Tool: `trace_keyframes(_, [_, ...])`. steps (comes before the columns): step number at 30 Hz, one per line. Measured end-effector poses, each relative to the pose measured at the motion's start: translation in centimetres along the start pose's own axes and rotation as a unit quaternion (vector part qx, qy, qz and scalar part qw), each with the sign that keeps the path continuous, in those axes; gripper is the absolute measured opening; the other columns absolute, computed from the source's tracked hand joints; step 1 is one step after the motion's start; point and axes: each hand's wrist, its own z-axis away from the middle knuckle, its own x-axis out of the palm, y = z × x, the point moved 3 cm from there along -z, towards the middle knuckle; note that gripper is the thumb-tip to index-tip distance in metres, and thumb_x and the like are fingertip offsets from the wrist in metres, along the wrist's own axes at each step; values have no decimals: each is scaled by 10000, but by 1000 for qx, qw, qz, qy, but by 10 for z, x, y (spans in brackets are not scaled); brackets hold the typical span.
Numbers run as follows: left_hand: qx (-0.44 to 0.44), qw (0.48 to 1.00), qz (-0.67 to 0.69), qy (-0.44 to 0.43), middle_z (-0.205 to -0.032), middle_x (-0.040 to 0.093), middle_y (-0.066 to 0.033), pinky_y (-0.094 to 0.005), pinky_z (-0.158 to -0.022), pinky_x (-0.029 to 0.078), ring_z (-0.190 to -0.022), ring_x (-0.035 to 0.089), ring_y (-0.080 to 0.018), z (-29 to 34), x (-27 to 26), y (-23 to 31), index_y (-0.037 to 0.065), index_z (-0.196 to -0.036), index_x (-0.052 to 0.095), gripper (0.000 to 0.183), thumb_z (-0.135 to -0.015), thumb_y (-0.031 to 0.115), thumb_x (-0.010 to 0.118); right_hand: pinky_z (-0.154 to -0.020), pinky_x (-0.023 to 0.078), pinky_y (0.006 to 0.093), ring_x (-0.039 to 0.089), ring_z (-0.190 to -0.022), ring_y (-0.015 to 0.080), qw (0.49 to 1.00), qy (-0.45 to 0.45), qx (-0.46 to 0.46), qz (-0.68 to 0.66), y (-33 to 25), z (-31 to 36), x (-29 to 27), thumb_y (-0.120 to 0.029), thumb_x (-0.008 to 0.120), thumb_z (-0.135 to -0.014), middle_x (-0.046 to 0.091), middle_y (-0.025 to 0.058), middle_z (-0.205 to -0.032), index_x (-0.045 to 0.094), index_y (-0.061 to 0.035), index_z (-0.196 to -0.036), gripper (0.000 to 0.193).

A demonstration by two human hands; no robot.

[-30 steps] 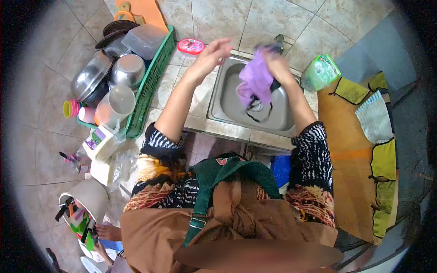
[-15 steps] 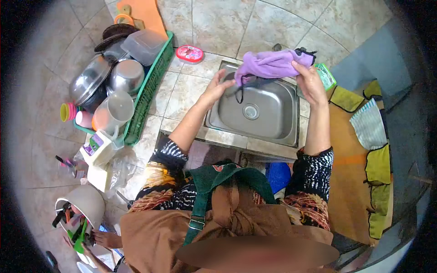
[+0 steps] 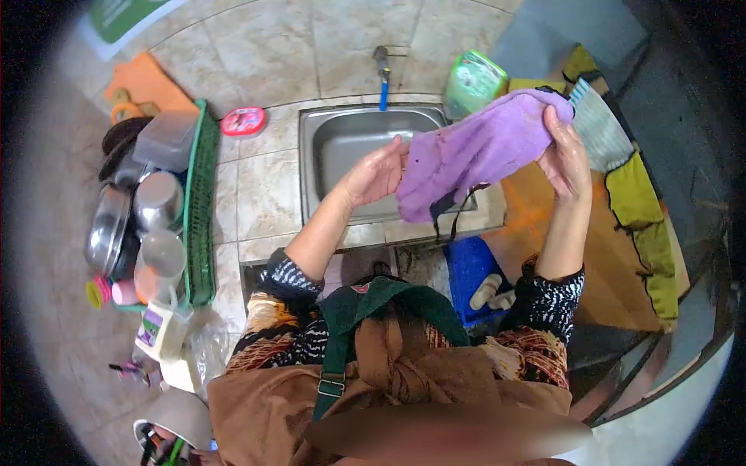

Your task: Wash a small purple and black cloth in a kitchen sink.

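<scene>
A purple cloth (image 3: pixel 482 147) with dark trim and a dangling dark cord hangs stretched between my hands, over the right front of the steel sink (image 3: pixel 306 140). My right hand (image 3: pixel 567 159) grips its upper right end, thumb on top and the other fingers partly behind it. At the left edge, my left hand (image 3: pixel 374 172) has hold of the cloth, its fingertips partly hidden by the fabric. Behind the sink stands a tap (image 3: pixel 382 70) with a blue spout.
Left of the sink, a green basket (image 3: pixel 203 210) bears metal pots and plastic containers. A pink soap box (image 3: pixel 243 122) lies on the tiled counter. A green tub (image 3: pixel 475 84) stands at the sink's back right. Several cloths (image 3: pixel 633 194) hang at the right. Below is a blue tray (image 3: pixel 462 272).
The cloth has come nearer to me and to the right, and it is spread wider. Both hands have moved with it. The view has shifted, showing the tap and the tray.
</scene>
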Motion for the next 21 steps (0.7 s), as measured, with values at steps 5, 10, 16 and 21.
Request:
trace_keyframes(5, [3,949,-292,117,-1150,533,-66,-294,-876,388,-1021,491,-120,-33,8,-10,33,-1203,482,402,-888,280,505,-776,437,258,572,-847,110,917,186,-68,346,-30,45,-21,-258,516,-891,620,49,-885,597,8,-990,295])
trace_keyframes(10, [110,931,-298,180,-957,616,-23,-226,-736,436,-827,557,-87,-58,-17,17,58,-1108,553,257,-901,195,488,-679,428,248,534,-722,86,763,190,171,593,42,45,-104,-285,527,-877,614,20,-805,622,-16,-881,285])
trace_keyframes(16, [85,901,-373,203,-931,620,-19,-252,-769,428,-850,569,-109,-64,-20,29,60,-1044,554,250,-884,247,511,-708,485,259,589,-832,102,974,195,82,78,38,38,-112,-320,545,-864,617,38,-941,576,-22,-1029,342])
trace_keyframes(21, [179,730,-639,163,-1149,546,-118,-343,-934,356,-1124,459,-225,-69,-15,15,29,-1128,528,501,-770,365,626,-773,438,236,561,-879,101,982,94,115,118,49,9,-69,-328,530,-874,600,46,-993,551,11,-1070,392])
